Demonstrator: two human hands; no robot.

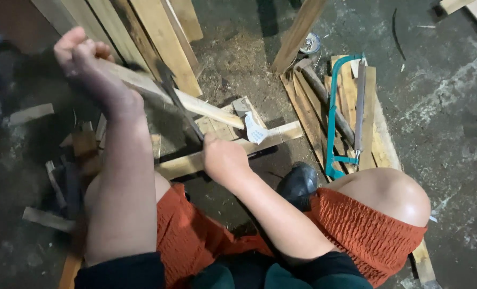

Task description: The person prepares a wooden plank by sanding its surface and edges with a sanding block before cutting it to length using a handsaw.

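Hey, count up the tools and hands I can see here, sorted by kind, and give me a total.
Hands: 2, the left hand gripping a wooden strip, the right hand gripping a hammer
Hammers: 1
Hacksaws: 1, teal-framed hacksaw lying on planks
Files: 1, grey file beside the saw
Total: 5

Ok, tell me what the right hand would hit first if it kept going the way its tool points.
The right hand grips a dark tool handle aimed up-left. Straight on, it would likely meet the pale wood strip held by the left hand; depth is unclear and the tool head is blurred.
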